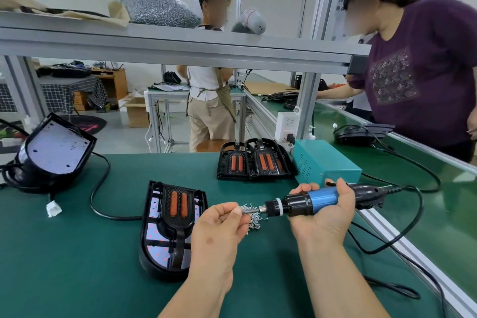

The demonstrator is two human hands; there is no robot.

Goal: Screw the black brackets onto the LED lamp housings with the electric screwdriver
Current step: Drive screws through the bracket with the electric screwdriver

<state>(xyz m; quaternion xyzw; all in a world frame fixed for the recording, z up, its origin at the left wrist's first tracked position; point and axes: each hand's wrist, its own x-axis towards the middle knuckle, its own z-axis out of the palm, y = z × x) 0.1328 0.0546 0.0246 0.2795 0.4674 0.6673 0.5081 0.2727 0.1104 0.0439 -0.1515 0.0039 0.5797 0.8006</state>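
Green bench mat (64,266): lamp housing (151,236) with black bracket (178,224) lay left; right hand (325,219) gripped electric screwdriver (320,196); left hand (222,224) pinched its bit (251,211) above loose screws (255,222).

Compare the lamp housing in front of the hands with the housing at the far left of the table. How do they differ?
The near housing lies flat on the green mat; the left housing is tilted up, propped on a dark pile. The near housing carries a black bracket with two orange strips; the left housing's white board is bare. Both have a black rounded shell and a white board inside.
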